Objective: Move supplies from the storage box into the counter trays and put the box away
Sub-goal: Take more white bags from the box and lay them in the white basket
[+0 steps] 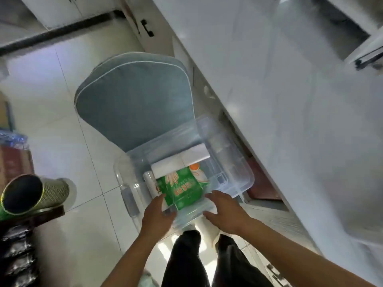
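Note:
A clear plastic storage box (234,162) rests on a chair seat, its near edge toward me. Inside lie a green packet printed with white gloves (182,187), white folded packs (180,162) and a white roll (150,181) at the left. My left hand (158,214) grips the box's near left corner, fingers curled on the rim. My right hand (223,210) lies on the near right rim with fingers spread. The counter trays are out of sight.
The chair's grey-blue cushioned back (134,100) rises beyond the box. A white counter (279,90) runs along the right. At the left stand a rolled mat (35,193) and dark packets (18,255). White tiled floor (62,125) surrounds the chair.

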Demonstrator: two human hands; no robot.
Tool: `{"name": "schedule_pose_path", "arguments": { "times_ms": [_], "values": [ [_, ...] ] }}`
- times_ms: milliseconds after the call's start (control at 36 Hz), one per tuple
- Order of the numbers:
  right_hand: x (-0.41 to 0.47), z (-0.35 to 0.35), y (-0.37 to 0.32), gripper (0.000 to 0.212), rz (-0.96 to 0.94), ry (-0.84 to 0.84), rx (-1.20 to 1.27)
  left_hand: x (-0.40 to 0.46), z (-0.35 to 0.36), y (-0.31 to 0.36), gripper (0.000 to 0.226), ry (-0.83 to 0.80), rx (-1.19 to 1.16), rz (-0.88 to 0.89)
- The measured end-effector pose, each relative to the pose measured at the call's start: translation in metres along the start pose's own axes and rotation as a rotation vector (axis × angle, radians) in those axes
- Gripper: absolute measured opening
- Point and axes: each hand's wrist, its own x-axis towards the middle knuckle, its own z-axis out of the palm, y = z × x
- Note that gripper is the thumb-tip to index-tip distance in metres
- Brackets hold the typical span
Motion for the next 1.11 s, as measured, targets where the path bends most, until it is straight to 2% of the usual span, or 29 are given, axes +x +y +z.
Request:
{"name": "schedule_pose_path", "arguments": {
  "times_ms": [83,222,389,528,611,722,833,944,1111],
  "values": [
    [0.053,0.021,0.008,0.064,0.052,-0.091,-0.110,0.046,0.009,-0.020,0.064,-0.013,0.096,-0.006],
    [0.149,0.036,0.019,0.063,0.070,-0.109,-0.262,0.138,0.026,-0.040,0.062,-0.032,0.365,0.022],
    [0.260,0.048,0.054,0.069,0.169,-0.062,-0.251,0.237,0.045,-0.070,0.081,-0.088,0.728,0.043],
    [0.321,0.059,0.075,0.083,0.071,-0.015,-0.513,0.284,0.061,-0.076,0.085,-0.035,0.848,0.124],
    [0.345,0.064,0.080,0.084,0.010,0.013,-0.637,0.297,0.069,-0.073,0.082,0.025,0.886,0.173],
    [0.362,0.072,0.077,0.073,-0.090,0.110,-0.712,0.305,0.072,-0.068,0.069,0.096,0.935,0.203],
    [0.368,0.072,0.073,0.062,-0.102,0.217,-0.766,0.305,0.070,-0.068,0.057,0.157,0.990,0.295],
    [0.366,0.061,0.065,0.037,-0.122,0.292,-0.811,0.298,0.058,-0.063,0.041,0.208,0.989,0.363],
    [0.330,0.031,0.044,0.030,-0.109,0.288,-0.791,0.255,0.034,-0.038,0.036,0.145,0.884,0.325]
  ]
}}
